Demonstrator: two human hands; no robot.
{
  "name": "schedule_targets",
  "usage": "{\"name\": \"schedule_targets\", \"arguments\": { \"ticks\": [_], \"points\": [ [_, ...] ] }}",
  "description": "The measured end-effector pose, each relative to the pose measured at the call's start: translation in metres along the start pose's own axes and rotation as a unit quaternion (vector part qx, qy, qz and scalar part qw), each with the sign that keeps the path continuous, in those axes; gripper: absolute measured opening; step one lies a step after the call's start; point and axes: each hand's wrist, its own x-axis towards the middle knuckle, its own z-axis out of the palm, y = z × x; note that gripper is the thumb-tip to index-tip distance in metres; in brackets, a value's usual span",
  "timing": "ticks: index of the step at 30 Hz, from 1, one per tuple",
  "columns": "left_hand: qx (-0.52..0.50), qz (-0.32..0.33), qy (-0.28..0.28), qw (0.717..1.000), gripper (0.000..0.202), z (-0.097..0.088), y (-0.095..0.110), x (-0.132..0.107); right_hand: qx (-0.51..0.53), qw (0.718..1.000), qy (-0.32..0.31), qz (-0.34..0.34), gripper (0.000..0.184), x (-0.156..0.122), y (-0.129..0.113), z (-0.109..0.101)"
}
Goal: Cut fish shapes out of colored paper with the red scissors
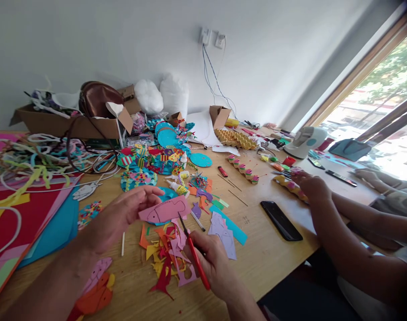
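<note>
In my left hand (133, 207) is a piece of pink paper (165, 210) with a fish outline drawn on it, pinched at its left end. My right hand (212, 258) grips red-handled scissors (197, 258), whose tips touch or nearly touch the paper's lower right edge. Below lies a heap of paper scraps (166, 254) in pink, orange, yellow and red. Orange and pink cut fish shapes (96, 296) rest on the table beneath my left forearm. Right of the scraps is a lilac paper with drawn outlines (221, 234).
A black phone (281, 220) lies to the right. Beyond it, a co-worker's hands (312, 185) work at a painted egg-carton strip (284, 185). Coloured sheets (56, 218) and a cardboard box (69, 125) stand left. Glue bottles (177, 187) and decorated blue discs (138, 178) sit ahead.
</note>
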Motion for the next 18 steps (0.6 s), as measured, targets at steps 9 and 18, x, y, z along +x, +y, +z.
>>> {"name": "schedule_targets", "arguments": {
  "ticks": [9, 18],
  "points": [
    [0.198, 0.017, -0.113, 0.974, 0.012, 0.015, 0.019, 0.013, -0.049, 0.996, -0.071, -0.018, 0.043, 0.001, -0.008, -0.016],
    [0.038, -0.017, -0.038, 0.998, 0.015, 0.035, 0.008, 0.007, 0.114, 0.992, -0.047, 0.041, 0.045, -0.003, -0.001, -0.003]
  ]
}}
